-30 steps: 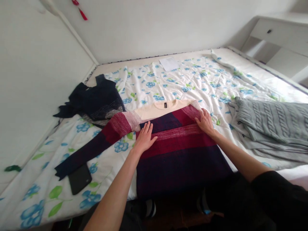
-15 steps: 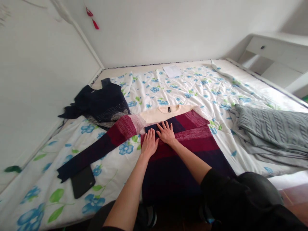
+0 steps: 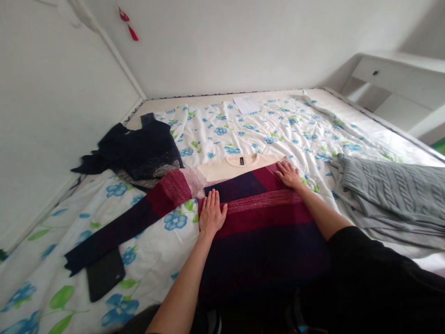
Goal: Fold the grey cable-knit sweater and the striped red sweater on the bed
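Observation:
A knitted sweater [image 3: 260, 215] in cream, maroon and navy bands lies spread on the bed, its neck pointing away from me. One sleeve is folded across the chest; the other stretches out to the left. My left hand [image 3: 212, 214] rests flat, fingers extended, near the cuff end of the folded sleeve. Over at the right shoulder, my right hand [image 3: 289, 176] lies flat with fingers spread on the folded sleeve's upper part. The outstretched sleeve's cuff overlaps a dark flat phone-like object [image 3: 104, 274].
A dark navy garment [image 3: 139, 148] lies crumpled at the left. Folded grey cable-knit clothing [image 3: 396, 185] sits at the right. White paper [image 3: 246, 105] lies toward the back of the floral sheet [image 3: 222, 132]. A white cabinet [image 3: 396, 88] stands beyond the bed's right side.
My right hand has slid right along the folded sleeve, from beside my left hand to the shoulder. My left hand stays near the cuff. The camera view has shifted slightly.

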Motion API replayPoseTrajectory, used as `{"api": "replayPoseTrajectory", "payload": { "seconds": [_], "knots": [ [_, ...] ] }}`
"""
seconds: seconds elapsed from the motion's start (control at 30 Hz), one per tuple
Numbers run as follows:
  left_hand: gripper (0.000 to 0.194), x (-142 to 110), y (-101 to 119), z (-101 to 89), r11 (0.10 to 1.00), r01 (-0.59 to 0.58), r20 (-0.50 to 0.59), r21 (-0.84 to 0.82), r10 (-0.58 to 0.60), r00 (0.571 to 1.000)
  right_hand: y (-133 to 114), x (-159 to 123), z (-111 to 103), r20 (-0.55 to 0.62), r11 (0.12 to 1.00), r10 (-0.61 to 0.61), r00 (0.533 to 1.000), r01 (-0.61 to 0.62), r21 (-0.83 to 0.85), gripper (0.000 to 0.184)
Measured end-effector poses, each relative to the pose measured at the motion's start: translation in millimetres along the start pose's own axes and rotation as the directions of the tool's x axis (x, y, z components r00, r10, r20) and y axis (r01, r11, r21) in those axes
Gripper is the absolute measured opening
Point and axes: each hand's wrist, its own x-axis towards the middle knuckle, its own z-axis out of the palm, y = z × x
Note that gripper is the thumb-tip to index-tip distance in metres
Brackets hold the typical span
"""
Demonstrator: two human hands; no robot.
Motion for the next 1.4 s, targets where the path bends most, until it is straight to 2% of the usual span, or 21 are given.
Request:
{"api": "replayPoseTrajectory", "payload": {
  "seconds": [0.1, 0.17, 0.23, 0.3, 0.4, 0.47, 0.53, 0.7, 0.8, 1.07, 1.13, 1.2, 1.3, 1.37, 1.4],
  "knots": [
    [0.077, 0.1, 0.8, 1.3, 1.0, 0.002, -0.002, 0.0, -0.002, 1.0, 41.5, 19.6, -7.9, 0.039, 0.995, 0.091, 0.995, -0.092, 0.036, 0.081],
    [0.077, 0.2, 1.0, 2.3, 1.0, 0.003, -0.007, 0.002, -0.003, 1.0, 51.0, 32.8, -10.1, 0.044, 0.992, 0.117, 0.992, -0.119, 0.036, 0.082],
    [0.077, 0.3, 0.7, 3.3, 1.0, 0.0, -0.016, 0.005, 0.0, 1.0, 46.6, 46.0, -10.4, 0.055, 0.987, 0.158, 0.986, -0.16, 0.029, 0.085],
    [0.077, 0.5, -0.1, 4.3, 1.0, -0.006, -0.025, 0.007, 0.007, 1.0, 30.9, 57.7, -8.4, 0.065, 0.968, 0.246, 0.967, -0.248, 0.021, 0.088],
    [0.077, 1.7, -1.6, 5.6, 1.0, -0.01, -0.029, 0.005, 0.01, 1.0, -1.8, 68.1, -0.7, -0.018, 0.933, 0.36, 0.933, -0.359, 0.019, 0.087],
    [0.078, 3.2, -2.5, 6.2, 1.0, -0.004, -0.029, 0.003, 0.004, 1.0, -18.3, 70.4, 5.7, -0.117, 0.945, 0.328, 0.937, -0.327, 0.033, 0.084],
    [0.078, 4.9, -3.1, 6.8, 1.0, -0.001, -0.027, 0.0, 0.001, 1.0, -23.7, 71.9, 10.1, -0.169, 0.963, 0.269, 0.948, -0.265, 0.045, 0.083],
    [0.08, 6.8, -1.8, 8.4, 1.0, 0.006, -0.031, -0.002, -0.006, 1.0, -0.1, 83.6, 7.5, -0.147, 0.963, 0.268, 0.952, -0.26, 0.074, 0.08],
    [0.08, 5.7, 0.4, 8.7, 0.999, 0.028, -0.048, 0.019, -0.027, 0.998, 10.5, 90.0, 6.7, -0.18, 0.957, 0.287, 0.941, -0.275, 0.09, 0.078],
    [0.083, 4.8, 1.6, 6.5, 0.999, 0.035, -0.037, 0.014, -0.034, 0.999, 4.6, 90.7, 3.9, -0.215, 0.956, 0.284, 0.935, -0.258, 0.139, 0.078],
    [0.084, 4.7, 1.3, 7.6, 0.999, 0.028, -0.059, -0.018, -0.029, 0.998, -7.1, 89.9, -1.9, -0.236, 0.961, 0.27, 0.934, -0.247, 0.122, 0.08],
    [0.085, 4.4, 1.3, 8.9, 0.999, 0.021, -0.085, -0.039, -0.024, 0.996, -32.3, 83.6, -6.0, -0.246, 0.972, 0.226, 0.942, -0.203, 0.116, 0.085],
    [0.084, 4.2, 2.0, 9.4, 0.999, 0.021, -0.092, -0.031, -0.024, 0.995, -99.5, 54.4, -0.1, -0.202, 0.991, 0.08, 0.976, -0.057, 0.121, 0.093],
    [0.083, 4.3, 2.5, 8.9, 1.0, 0.025, -0.086, -0.015, -0.026, 0.996, -155.2, 22.2, 14.4, -0.144, 0.992, -0.082, 0.986, 0.095, 0.088, 0.09],
    [0.082, 4.5, 2.6, 8.6, 1.0, 0.026, -0.085, -0.008, -0.027, 0.996, -181.8, 4.9, 23.7, -0.119, 0.979, -0.182, 0.976, 0.191, 0.072, 0.086]
  ]
}}
